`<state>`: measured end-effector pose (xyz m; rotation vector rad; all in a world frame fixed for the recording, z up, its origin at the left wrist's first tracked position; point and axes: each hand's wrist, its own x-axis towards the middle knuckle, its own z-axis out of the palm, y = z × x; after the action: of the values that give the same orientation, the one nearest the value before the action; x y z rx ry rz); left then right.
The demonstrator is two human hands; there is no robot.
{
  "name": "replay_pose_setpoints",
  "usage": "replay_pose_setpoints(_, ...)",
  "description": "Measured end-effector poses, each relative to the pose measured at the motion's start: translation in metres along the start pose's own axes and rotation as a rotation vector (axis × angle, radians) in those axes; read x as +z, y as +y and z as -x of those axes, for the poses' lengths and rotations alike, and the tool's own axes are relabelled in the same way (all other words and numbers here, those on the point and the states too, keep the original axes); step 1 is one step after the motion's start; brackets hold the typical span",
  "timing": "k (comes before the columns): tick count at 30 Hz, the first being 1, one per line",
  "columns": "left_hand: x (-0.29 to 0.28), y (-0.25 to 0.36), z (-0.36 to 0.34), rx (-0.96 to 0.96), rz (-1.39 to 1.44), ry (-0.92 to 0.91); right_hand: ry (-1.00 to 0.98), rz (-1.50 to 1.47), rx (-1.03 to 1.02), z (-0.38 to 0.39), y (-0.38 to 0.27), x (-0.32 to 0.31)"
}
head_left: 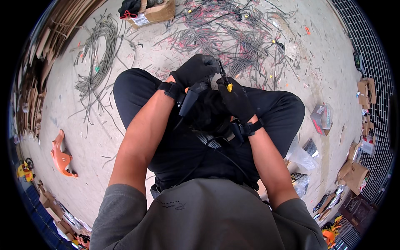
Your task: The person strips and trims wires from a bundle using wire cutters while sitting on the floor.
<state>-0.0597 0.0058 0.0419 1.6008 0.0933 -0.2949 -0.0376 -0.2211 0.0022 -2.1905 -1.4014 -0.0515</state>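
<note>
Both my hands wear black gloves and meet above my crossed legs. My right hand [236, 100] is closed round a slim dark hand tool [223, 71] with a yellow part at its grip; its exact kind is hard to make out. The tool's dark end points up and away, next to the fingertips of my left hand [195, 70]. Those left fingers are bent together in a pinch, and whatever lies between them is hidden. Black straps with small dark devices sit on both wrists, and thin cords run down over my lap.
Ahead lies a wide scatter of grey and red wire offcuts [233, 39]. A grey cable coil [109, 50] is at the far left, near a cardboard box [155, 14]. An orange plastic part [61, 155] lies left; a small grey-red box [320, 120] and plastic bags [303, 156] lie right.
</note>
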Motion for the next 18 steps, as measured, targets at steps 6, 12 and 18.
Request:
replay_pose_setpoints(6, -0.005, -0.008, -0.001, -0.009, 0.323, -0.107, -0.163, -0.329, 0.105, -0.001, 0.008, -0.018)
replay_pose_setpoints(12, -0.005, -0.006, -0.002, -0.006, 0.431, -0.168, -0.191, -0.926, 0.465, -0.002, 0.014, -0.011)
replay_pose_setpoints(18, -0.002, -0.008, -0.005, -0.025, 0.337, -0.106, -0.007, -0.492, 0.217, -0.004, 0.014, -0.005)
